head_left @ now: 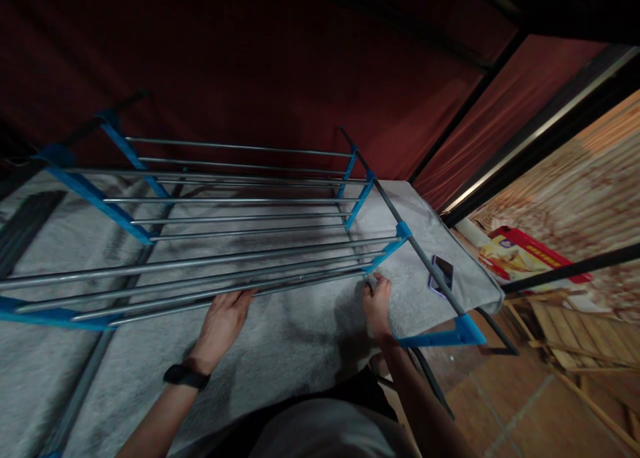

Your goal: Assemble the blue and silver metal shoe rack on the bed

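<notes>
A rack of grey metal rods with blue plastic brackets (117,208) lies across a bed-like surface with a grey fleecy cover (300,345). My left hand (227,321), with a black band on its wrist, is at the nearest lower rod (310,281); its fingers curl over that rod and their tips are hidden. By the lower end of the near right blue bracket (387,255), my right hand (377,305) is closed, fingers bent, around the end of a grey tube (357,251) that is mostly covered by the hand. A long dark side tube (427,261) runs through the right-hand brackets.
A phone (442,276) lies on the cover beyond the side tube. Another blue bracket (445,335) sticks out near my right forearm. Dark red fabric (240,65) hangs behind. To the right are a black frame post, a red and yellow box (530,255) and a wooden folding chair (575,331).
</notes>
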Demonstrator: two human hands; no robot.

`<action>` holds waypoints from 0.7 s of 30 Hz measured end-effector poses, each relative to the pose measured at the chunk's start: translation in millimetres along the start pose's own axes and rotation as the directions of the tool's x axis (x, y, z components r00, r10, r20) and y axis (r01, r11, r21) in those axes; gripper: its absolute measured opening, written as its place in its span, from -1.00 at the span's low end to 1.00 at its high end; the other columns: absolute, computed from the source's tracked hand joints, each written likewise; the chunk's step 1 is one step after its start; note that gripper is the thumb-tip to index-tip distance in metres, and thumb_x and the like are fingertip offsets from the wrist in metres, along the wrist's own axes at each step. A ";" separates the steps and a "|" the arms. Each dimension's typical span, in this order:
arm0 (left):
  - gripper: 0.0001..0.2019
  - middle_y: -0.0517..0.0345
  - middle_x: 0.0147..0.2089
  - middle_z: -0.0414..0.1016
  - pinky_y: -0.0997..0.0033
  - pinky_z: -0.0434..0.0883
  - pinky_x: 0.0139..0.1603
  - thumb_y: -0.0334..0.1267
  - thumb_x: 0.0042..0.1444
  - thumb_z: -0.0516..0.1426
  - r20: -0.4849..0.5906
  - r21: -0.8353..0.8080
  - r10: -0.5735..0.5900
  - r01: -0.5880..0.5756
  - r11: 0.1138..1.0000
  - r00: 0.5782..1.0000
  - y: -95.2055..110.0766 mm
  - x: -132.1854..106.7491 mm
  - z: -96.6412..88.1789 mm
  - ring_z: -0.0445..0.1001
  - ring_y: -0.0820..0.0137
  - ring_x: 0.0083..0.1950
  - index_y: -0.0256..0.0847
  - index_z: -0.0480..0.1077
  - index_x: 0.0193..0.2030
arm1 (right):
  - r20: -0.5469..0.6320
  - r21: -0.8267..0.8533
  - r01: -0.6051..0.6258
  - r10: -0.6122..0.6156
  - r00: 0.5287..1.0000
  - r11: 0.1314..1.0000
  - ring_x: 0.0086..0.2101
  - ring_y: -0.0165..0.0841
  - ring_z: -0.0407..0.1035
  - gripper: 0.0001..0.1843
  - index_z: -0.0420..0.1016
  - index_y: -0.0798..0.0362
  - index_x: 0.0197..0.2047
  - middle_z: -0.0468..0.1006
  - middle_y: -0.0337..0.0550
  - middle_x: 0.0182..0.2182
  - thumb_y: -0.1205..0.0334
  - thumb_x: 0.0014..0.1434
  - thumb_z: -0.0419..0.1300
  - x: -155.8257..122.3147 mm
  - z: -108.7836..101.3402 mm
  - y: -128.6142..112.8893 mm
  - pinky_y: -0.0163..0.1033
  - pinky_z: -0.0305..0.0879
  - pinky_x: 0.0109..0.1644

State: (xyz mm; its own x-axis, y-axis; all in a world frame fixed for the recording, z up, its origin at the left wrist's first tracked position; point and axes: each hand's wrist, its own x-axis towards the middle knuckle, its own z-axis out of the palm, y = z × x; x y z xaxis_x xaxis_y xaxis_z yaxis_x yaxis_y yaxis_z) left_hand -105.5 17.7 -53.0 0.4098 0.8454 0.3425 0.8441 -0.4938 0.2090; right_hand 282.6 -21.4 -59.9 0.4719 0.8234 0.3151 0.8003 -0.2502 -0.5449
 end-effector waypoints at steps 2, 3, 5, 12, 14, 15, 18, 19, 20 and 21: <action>-0.60 -0.08 0.04 0.54 0.11 0.40 0.05 -0.26 0.34 -0.11 -0.013 -0.007 -0.004 0.004 1.000 1.000 0.6 0.7 0.3 0.46 0.12 0.01 -0.21 0.46 0.13 | 0.040 -0.018 -0.006 0.007 0.999 1.000 -0.07 -0.14 0.31 -0.65 0.38 0.16 -0.02 0.43 0.09 -0.13 0.28 0.14 0.01 14.0 1.8 7.3 -0.06 0.25 0.07; -0.61 -0.08 0.02 0.55 0.11 0.40 0.04 -0.26 0.34 -0.11 -0.022 -0.011 -0.005 0.004 1.000 1.000 0.9 1.1 0.5 0.47 0.13 0.00 -0.20 0.46 0.13 | 0.063 -0.027 -0.006 0.008 0.998 1.000 -0.11 -0.17 0.33 -0.67 0.40 0.13 -0.05 0.44 0.05 -0.16 0.27 0.14 0.02 19.1 3.5 8.5 -0.10 0.26 0.03; -0.61 -0.07 -0.01 0.56 0.12 0.39 0.01 -0.25 0.34 -0.11 -0.037 -0.012 -0.008 0.008 1.000 0.999 1.2 1.8 1.0 0.48 0.14 -0.02 -0.19 0.46 0.12 | 0.094 -0.050 -0.011 0.016 0.995 0.999 -0.18 -0.21 0.35 -0.72 0.42 0.10 -0.09 0.46 0.00 -0.20 0.22 0.17 0.03 25.3 7.2 7.3 -0.15 0.28 -0.03; -0.65 -0.04 -0.03 0.57 0.14 0.34 -0.01 -0.31 0.34 -0.09 -0.003 -0.052 -0.028 0.028 0.998 1.000 -3.7 -1.0 2.9 0.49 0.11 0.01 -0.14 0.43 0.11 | 0.105 -0.148 -0.046 0.062 0.992 0.988 -0.21 -0.22 0.39 -0.77 0.40 0.10 -0.12 0.50 0.00 -0.20 0.16 0.25 0.05 27.5 12.4 -0.6 -0.19 0.27 -0.09; -0.65 -0.04 -0.02 0.57 0.15 0.33 0.02 -0.33 0.34 -0.10 0.008 -0.060 -0.022 0.022 0.998 1.000 -5.4 -2.3 2.3 0.49 0.12 0.03 -0.11 0.42 0.12 | 0.107 -0.171 -0.051 0.070 0.992 0.984 -0.21 -0.22 0.40 -0.78 0.40 0.10 -0.12 0.50 0.00 -0.20 0.18 0.26 0.05 28.2 12.9 -0.9 -0.19 0.27 -0.10; -0.64 -0.04 -0.01 0.56 0.15 0.33 0.02 -0.33 0.35 -0.11 0.009 -0.062 -0.019 0.019 0.998 1.000 -5.9 -2.7 1.9 0.49 0.12 0.04 -0.11 0.41 0.12 | 0.107 -0.182 -0.054 0.075 0.991 0.982 -0.22 -0.22 0.40 -0.79 0.40 0.10 -0.13 0.50 0.00 -0.20 0.18 0.26 0.05 28.7 13.3 -1.1 -0.19 0.27 -0.11; -0.65 -0.05 0.01 0.56 0.11 0.34 0.01 -0.31 0.34 -0.10 -0.018 -0.078 -0.012 0.010 0.997 1.000 -6.6 -2.9 1.3 0.49 0.09 0.02 -0.13 0.41 0.13 | 0.102 -0.211 -0.070 0.093 0.990 0.975 -0.23 -0.20 0.42 -0.80 0.41 0.12 -0.15 0.51 0.05 -0.20 0.20 0.26 0.07 29.9 15.0 -2.2 -0.18 0.27 -0.14; -0.65 -0.05 0.01 0.56 0.10 0.34 0.01 -0.31 0.34 -0.09 -0.026 -0.085 -0.013 0.011 0.996 1.000 -6.7 -2.8 1.3 0.49 0.08 0.02 -0.14 0.41 0.12 | 0.098 -0.220 -0.075 0.099 0.990 0.973 -0.23 -0.19 0.42 -0.80 0.42 0.13 -0.15 0.51 0.07 -0.20 0.20 0.25 0.08 30.1 15.5 -2.7 -0.17 0.27 -0.15; -0.65 -0.05 0.01 0.56 0.10 0.34 0.01 -0.32 0.34 -0.09 -0.027 -0.092 -0.014 0.012 0.996 1.000 -6.8 -2.7 1.5 0.49 0.08 0.02 -0.14 0.42 0.12 | 0.094 -0.228 -0.079 0.103 0.990 0.970 -0.23 -0.19 0.43 -0.80 0.43 0.14 -0.14 0.51 0.09 -0.20 0.20 0.25 0.09 30.1 16.0 -3.3 -0.17 0.27 -0.16; -0.65 -0.05 0.02 0.56 0.10 0.34 0.01 -0.33 0.33 -0.09 -0.024 -0.099 -0.014 0.011 0.995 1.000 -7.0 -2.8 1.7 0.48 0.09 0.03 -0.14 0.42 0.12 | 0.090 -0.234 -0.082 0.106 0.990 0.969 -0.23 -0.19 0.43 -0.79 0.43 0.15 -0.14 0.51 0.10 -0.19 0.21 0.25 0.09 30.0 16.4 -3.8 -0.17 0.28 -0.16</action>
State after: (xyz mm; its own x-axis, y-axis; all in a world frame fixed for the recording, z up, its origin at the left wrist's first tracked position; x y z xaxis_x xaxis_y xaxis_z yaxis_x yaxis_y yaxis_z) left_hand -112.0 19.1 -57.0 0.3897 0.8469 0.3618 0.8101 -0.5021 0.3027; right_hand 287.6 12.6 -61.2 0.5188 0.8348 0.1842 0.8229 -0.4292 -0.3723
